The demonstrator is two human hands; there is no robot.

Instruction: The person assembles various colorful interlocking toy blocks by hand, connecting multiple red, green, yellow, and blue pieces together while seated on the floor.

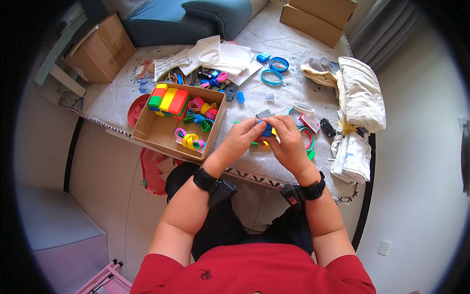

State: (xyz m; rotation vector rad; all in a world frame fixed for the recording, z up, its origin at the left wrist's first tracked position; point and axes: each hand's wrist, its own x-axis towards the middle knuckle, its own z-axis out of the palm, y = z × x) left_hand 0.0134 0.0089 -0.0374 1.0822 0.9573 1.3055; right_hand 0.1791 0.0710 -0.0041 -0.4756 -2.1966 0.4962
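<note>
Worn on the person's head, one wide fisheye camera looks steeply down and forward over the red cloth shirt (254, 267) to the grey fabric-covered surface (290, 91), whose near edge slants across mid-view. The bare left hand (241, 139) and bare right hand (290, 145) appear close, near the centre.

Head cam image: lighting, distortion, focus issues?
Head view: black rim cuts off the corners; the dark baseboard at right bends; light is soft, with no hard shadow standing out on the grey cover; the open box reads clearly, while the blue block is small and partly covered, so its focus is hard to judge.
</note>
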